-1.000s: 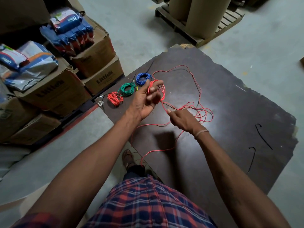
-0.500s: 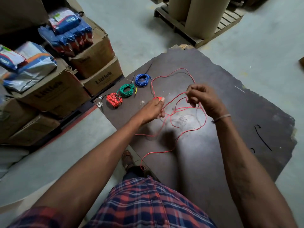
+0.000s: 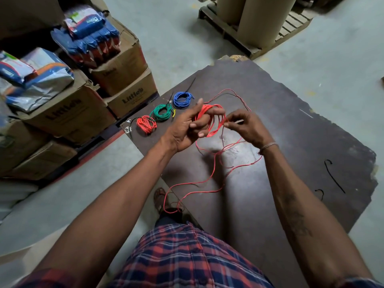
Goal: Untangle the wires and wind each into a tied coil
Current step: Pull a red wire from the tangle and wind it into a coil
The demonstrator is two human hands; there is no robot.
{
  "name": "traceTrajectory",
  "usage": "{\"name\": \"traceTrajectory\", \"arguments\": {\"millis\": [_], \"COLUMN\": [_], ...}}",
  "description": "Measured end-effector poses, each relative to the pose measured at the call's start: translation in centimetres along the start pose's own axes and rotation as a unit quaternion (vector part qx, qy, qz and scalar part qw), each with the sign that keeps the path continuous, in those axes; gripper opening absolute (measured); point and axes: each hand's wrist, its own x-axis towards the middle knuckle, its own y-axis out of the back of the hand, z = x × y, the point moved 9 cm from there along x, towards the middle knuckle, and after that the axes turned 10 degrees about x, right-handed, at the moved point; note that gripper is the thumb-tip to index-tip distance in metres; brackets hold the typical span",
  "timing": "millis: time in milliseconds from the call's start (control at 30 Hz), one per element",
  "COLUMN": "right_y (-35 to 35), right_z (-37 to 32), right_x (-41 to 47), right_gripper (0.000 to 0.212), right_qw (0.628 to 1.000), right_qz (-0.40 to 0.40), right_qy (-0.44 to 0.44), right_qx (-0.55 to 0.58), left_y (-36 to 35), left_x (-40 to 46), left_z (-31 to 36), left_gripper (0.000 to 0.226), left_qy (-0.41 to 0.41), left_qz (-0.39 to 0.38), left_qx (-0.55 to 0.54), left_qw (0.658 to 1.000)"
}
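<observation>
A long red wire (image 3: 214, 171) trails loosely over the dark board (image 3: 291, 125) and off its near edge. Several of its turns form a coil (image 3: 216, 119) wound round the fingers of my left hand (image 3: 187, 127), held above the board. My right hand (image 3: 243, 125) pinches the wire just right of that coil. Three finished coils lie in a row at the board's far left: red (image 3: 146, 124), green (image 3: 163, 112), blue (image 3: 182, 99).
Stacked cardboard boxes (image 3: 68, 113) with packets on top stand to the left. A pallet (image 3: 249, 40) with large cardboard rolls is at the back. Black cable ties (image 3: 333, 175) lie on the board's right side. My sandalled foot (image 3: 160, 198) is by the near edge.
My left hand rose and turned, with more red turns now round its fingers. My right hand came in from the right and brought the wire up to the coil.
</observation>
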Motion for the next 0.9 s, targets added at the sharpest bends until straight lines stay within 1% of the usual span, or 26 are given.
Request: {"name": "traceTrajectory", "arguments": {"millis": [67,167,267,367,400,467,533,600,633,700,800,867,900], "right_y": [-0.9,-1.6,-1.5,-1.3,-1.3,-1.1,-0.7,-0.6,-0.7,-1.3,-3.1,-4.1,-4.4], "right_z": [0.7,2.3,3.9,5.4,5.8,6.3,6.2,6.1,6.0,5.5,3.5,2.2,1.7], "right_x": [-0.3,-0.7,-1.2,-1.6,-1.7,-2.3,-2.9,-3.4,-3.6,-3.7,-4.1,-4.6,-4.8], "right_gripper": [0.014,0.016,0.019,0.024,0.024,0.023,0.029,0.035,0.036,0.033,0.025,0.022,0.022], "right_qw": [0.999,0.995,0.99,0.986,0.987,0.985,0.976,0.967,0.961,0.948,0.926,0.914,0.91], "right_qz": [0.014,0.054,0.108,0.127,0.13,0.15,0.18,0.187,0.179,0.136,0.023,-0.046,-0.065], "right_qy": [0.002,0.0,-0.03,-0.058,-0.068,-0.086,-0.093,-0.105,-0.108,-0.103,-0.1,-0.106,-0.11], "right_qx": [-0.045,-0.086,-0.081,-0.089,-0.068,0.018,0.076,0.138,0.181,0.269,0.363,0.388,0.396], "left_y": [-0.2,-0.8,-1.3,-1.4,-1.1,0.0,1.6,3.2,4.0,5.5,6.7,6.6,6.5], "left_x": [0.2,0.6,1.0,1.1,1.2,1.4,1.7,1.8,1.7,1.6,1.9,2.4,2.6], "left_z": [1.1,1.9,2.6,3.1,3.1,3.0,2.8,2.4,2.2,1.8,1.4,1.5,1.5], "left_gripper": [0.06,0.062,0.064,0.065,0.065,0.065,0.065,0.064,0.063,0.058,0.048,0.044,0.045], "left_qy": [-0.02,-0.033,-0.048,-0.064,-0.069,-0.079,-0.089,-0.096,-0.1,-0.108,-0.12,-0.132,-0.129], "left_qz": [0.007,0.007,0.004,0.007,0.016,0.044,0.082,0.121,0.142,0.188,0.234,0.237,0.24], "left_qx": [-0.024,-0.049,-0.072,-0.073,-0.073,-0.092,-0.121,-0.149,-0.158,-0.164,-0.159,-0.122,-0.077], "left_qw": [1.0,0.998,0.996,0.995,0.995,0.992,0.985,0.977,0.972,0.962,0.952,0.955,0.959]}}
